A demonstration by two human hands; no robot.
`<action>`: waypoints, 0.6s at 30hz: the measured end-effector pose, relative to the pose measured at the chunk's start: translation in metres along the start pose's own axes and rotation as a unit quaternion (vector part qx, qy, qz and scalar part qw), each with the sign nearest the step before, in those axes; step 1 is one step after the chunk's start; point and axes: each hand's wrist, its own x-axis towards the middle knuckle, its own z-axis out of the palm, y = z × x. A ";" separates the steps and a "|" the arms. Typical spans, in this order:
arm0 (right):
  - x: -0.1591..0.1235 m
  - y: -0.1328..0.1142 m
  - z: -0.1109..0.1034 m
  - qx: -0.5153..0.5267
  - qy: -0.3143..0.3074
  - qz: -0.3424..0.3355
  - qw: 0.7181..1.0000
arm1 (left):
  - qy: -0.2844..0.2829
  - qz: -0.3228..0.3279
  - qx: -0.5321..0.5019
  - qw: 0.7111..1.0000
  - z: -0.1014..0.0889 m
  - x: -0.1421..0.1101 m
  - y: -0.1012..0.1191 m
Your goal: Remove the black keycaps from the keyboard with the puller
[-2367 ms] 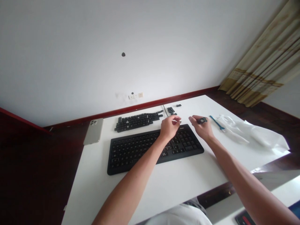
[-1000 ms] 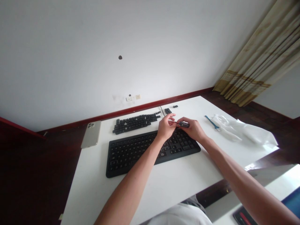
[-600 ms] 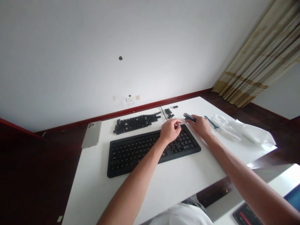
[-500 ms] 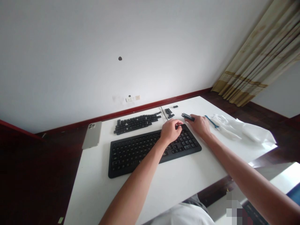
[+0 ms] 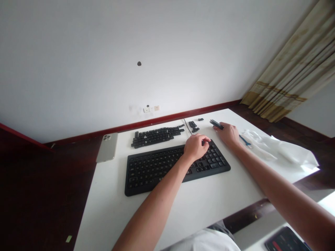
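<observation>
**Right hand pinches a small dark piece beside a black keyboard**

The right hand [image 5: 228, 135] is closed around a small dark oblong piece [image 5: 216, 124], gripping it between thumb and fingers with one end sticking out, just past the top right corner of the keyboard. It looks like light, stiff plastic, though its exact kind is too small to tell. Its narrow shape suggests a fingertip pinch at the middle would be the surest hold, and its smooth sides could let it slip.

The left hand [image 5: 195, 147] is curled over the top edge of a black rectangular computer keyboard [image 5: 157, 174], fingers bent down near the upper right keys. Whether it pinches anything is hidden.

Just above the keyboard, a long strip of loose black keycaps [image 5: 157, 136] lies on the white table [image 5: 183, 212]. A small cluster of black keycaps [image 5: 193, 124] sits between that strip and the right hand, beside a thin dark cable [image 5: 187, 125]. These light caps would probably skid if knocked.

To the right, a slim blue plastic tool [image 5: 245, 140] lies just beyond the right hand, beside a crumpled white plastic bag [image 5: 280, 153]. A silver smartphone [image 5: 106, 147] lies at the table's left edge.
</observation>
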 end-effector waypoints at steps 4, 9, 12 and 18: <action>0.017 -0.002 0.008 -0.005 0.009 0.000 1.000 | -0.005 -0.004 0.001 1.000 0.000 0.000 0.001; 0.042 0.001 0.021 -0.006 0.019 0.014 1.000 | -0.006 -0.001 0.001 1.000 0.000 0.000 0.000; 0.060 0.001 0.026 -0.005 0.017 0.027 0.999 | -0.003 0.000 -0.004 1.000 0.000 0.000 0.001; 0.085 0.000 0.032 -0.004 0.015 -0.011 1.000 | -0.006 -0.011 -0.002 1.000 0.000 0.001 0.001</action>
